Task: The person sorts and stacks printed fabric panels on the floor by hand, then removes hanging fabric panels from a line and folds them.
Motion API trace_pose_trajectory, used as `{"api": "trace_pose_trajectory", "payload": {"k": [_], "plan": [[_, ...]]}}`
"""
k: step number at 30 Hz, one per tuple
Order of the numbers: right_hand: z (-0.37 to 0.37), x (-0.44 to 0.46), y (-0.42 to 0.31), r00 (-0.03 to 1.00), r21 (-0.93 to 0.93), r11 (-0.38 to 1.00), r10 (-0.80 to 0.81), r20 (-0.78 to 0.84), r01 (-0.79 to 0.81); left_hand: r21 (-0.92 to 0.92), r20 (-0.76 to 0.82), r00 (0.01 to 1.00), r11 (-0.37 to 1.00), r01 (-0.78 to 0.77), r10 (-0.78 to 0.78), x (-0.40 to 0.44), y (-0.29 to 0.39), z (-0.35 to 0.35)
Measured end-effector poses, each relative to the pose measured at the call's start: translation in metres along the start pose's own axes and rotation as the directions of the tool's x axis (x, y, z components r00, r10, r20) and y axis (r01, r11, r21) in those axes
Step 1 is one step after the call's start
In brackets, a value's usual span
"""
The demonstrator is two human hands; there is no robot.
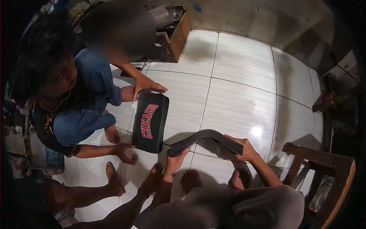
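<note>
A bent black strip (207, 136), wide and arched in the middle, spans between my two hands above the tiled floor. My left hand (176, 161), with a gold-coloured watch on the wrist, grips its left end. Around the right end my right hand (248, 150) is closed. The strip's material and exact kind I cannot make out. Just left of it is a black rectangular case (152, 131) with red "CHICAGO" lettering. A co-worker's hand (148, 84) touches the case's top end, and that person's other hand (126, 153) is beside its lower left edge.
White floor tiles (240, 103) spread ahead of me. A wooden box (179, 42) with assorted items stands at the back by the wall. A wooden chair (324, 156) is close on my right. The co-worker sits at left, and another person's bare foot (114, 179) shows at lower left.
</note>
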State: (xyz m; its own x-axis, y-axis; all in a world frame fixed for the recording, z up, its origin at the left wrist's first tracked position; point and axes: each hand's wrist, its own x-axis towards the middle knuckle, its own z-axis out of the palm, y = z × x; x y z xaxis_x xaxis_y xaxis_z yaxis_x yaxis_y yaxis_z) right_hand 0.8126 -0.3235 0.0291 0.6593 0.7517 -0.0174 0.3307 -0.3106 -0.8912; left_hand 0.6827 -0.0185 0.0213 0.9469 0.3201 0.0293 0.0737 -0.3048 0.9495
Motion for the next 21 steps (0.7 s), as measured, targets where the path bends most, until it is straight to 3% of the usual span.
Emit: {"api": "trace_pose_trajectory", "payload": {"k": [3,5,6,8,9,11,12,14,15,16,17,18,19,20,21], "plan": [[-0.002,0.0,0.002,0.998,-0.076,0.997,0.01,-0.06,-0.015,0.006,0.041,0.998,0.999,0.041,-0.042,0.0,-0.016,0.001],[-0.009,0.002,0.012,0.985,-0.117,0.98,0.167,0.045,-0.161,-0.01,0.055,0.996,0.998,0.066,-0.066,0.006,-0.011,-0.001],[-0.023,0.01,-0.018,0.832,-0.003,0.843,0.532,0.156,-0.539,-0.049,0.082,0.993,0.995,0.091,-0.087,0.008,0.007,-0.006],[-0.025,0.011,-0.004,0.951,0.161,0.938,0.296,0.086,-0.307,-0.094,0.101,0.991,0.991,0.098,-0.089,0.016,0.012,-0.011],[-0.025,0.013,0.002,0.95,0.161,0.937,0.299,0.085,-0.31,-0.167,0.189,0.963,0.961,0.222,-0.19,0.018,0.002,-0.014],[-0.024,0.021,0.017,0.863,0.33,0.804,0.413,0.291,-0.496,-0.334,0.306,0.865,0.806,0.488,-0.397,0.021,-0.018,-0.01],[-0.022,0.026,0.027,0.862,0.328,0.803,0.416,0.291,-0.498,-0.205,0.301,0.807,0.792,0.575,-0.508,0.023,-0.029,-0.005],[-0.016,0.032,0.04,0.6,0.006,0.66,0.679,0.423,-0.751,-0.204,0.164,0.747,0.718,0.665,-0.645,0.017,-0.062,0.008],[-0.011,0.024,0.033,0.737,0.197,0.724,0.578,0.35,-0.662,-0.203,0.164,0.744,0.716,0.668,-0.647,0.015,-0.07,0.008],[-0.006,0.016,0.039,0.735,0.198,0.721,0.579,0.354,-0.664,-0.313,0.186,0.679,0.613,0.726,-0.71,0.013,-0.077,0.007],[-0.004,0.007,0.05,0.768,0.391,0.662,0.571,0.29,-0.639,-0.417,0.216,0.611,0.494,0.763,-0.761,0.012,-0.079,0.005],[-0.004,0.005,0.053,0.791,0.569,0.583,0.571,0.221,-0.58,-0.418,0.214,0.61,0.493,0.763,-0.763,0.007,-0.096,0.004],[-0.007,0.004,0.057,0.791,0.568,0.584,0.57,0.221,-0.58,-0.38,0.138,0.701,0.616,0.69,-0.7,0.002,-0.123,0.004],[-0.012,0.003,0.055,0.763,0.466,0.617,0.597,0.248,-0.635,-0.33,0.069,0.78,0.724,0.606,-0.621,0.001,-0.127,0.004],[-0.015,0.002,0.054,0.731,0.357,0.64,0.627,0.269,-0.68,-0.331,0.072,0.779,0.722,0.608,-0.623,0.0,-0.131,0.003]]}}
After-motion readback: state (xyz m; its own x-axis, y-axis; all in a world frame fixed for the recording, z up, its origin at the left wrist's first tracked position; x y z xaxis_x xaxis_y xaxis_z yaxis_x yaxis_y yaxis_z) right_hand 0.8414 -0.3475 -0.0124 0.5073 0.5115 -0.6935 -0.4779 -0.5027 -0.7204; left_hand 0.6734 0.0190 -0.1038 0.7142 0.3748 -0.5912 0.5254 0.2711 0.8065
